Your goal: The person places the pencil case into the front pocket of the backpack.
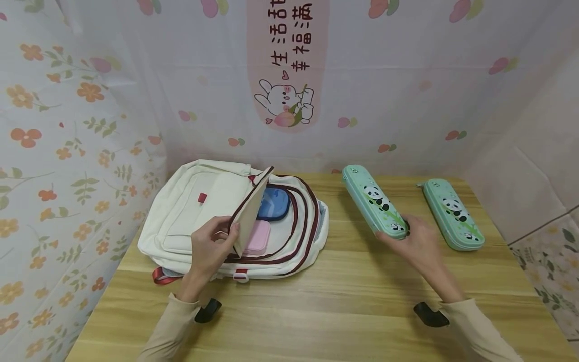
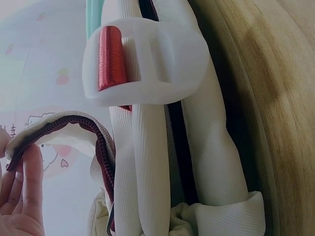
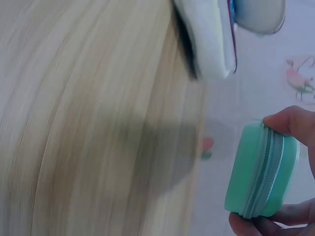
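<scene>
A cream backpack [image 1: 181, 211] with dark red zipper trim lies on its back on the table. My left hand [image 1: 210, 246] pinches the edge of its front pocket flap [image 1: 248, 213] between thumb and fingers and holds it raised. Inside the opened pocket are a blue case [image 1: 274, 203] and a pink case [image 1: 259, 236]. My right hand [image 1: 418, 246] grips the near end of a mint green pencil case [image 1: 368, 196] printed with pandas. In the right wrist view that zipped case [image 3: 261, 172] is held above the table, its shadow on the wood.
A second mint green panda pencil case [image 1: 452, 213] lies on the table [image 1: 316, 311] to the right of my right hand. A patterned cloth [image 1: 384, 90] hangs behind the table's back edge. A white buckle [image 2: 172, 64] shows on the backpack's near side.
</scene>
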A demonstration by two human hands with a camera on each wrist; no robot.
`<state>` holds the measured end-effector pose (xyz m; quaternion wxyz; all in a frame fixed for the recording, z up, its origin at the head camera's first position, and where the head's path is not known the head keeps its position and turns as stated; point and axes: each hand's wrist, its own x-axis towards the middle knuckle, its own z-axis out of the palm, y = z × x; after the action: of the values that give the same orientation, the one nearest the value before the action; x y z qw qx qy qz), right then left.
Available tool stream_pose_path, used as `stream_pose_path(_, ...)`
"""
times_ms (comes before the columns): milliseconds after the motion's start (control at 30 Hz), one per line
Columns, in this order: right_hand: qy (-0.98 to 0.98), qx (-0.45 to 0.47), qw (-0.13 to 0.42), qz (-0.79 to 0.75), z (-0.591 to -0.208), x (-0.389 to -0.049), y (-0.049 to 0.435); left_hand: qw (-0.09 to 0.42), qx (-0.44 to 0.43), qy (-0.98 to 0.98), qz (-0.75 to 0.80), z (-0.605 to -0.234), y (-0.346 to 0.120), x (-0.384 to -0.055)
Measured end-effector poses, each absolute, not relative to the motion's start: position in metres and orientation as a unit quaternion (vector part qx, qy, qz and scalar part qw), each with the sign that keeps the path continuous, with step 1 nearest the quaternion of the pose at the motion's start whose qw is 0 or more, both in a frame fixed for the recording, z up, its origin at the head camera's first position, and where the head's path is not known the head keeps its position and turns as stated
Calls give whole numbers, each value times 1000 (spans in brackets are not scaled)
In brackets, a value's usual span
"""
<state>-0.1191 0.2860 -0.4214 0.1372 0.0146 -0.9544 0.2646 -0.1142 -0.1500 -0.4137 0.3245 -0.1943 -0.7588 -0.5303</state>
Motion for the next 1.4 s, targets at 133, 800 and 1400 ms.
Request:
stream_pose_path(133,-953,32,127,271,-420,-117,272,326,-193,-756,-533,-429,-155,-121)
stream_pose_path(800,-930,171,65,317,-419,-118,206,319,-183,-759,-538,-409,-151,-112)
stream_pose_path(1400,-887,222,13,405,-432,-128,201,346,-182,-761,-517,-422,-171,-138)
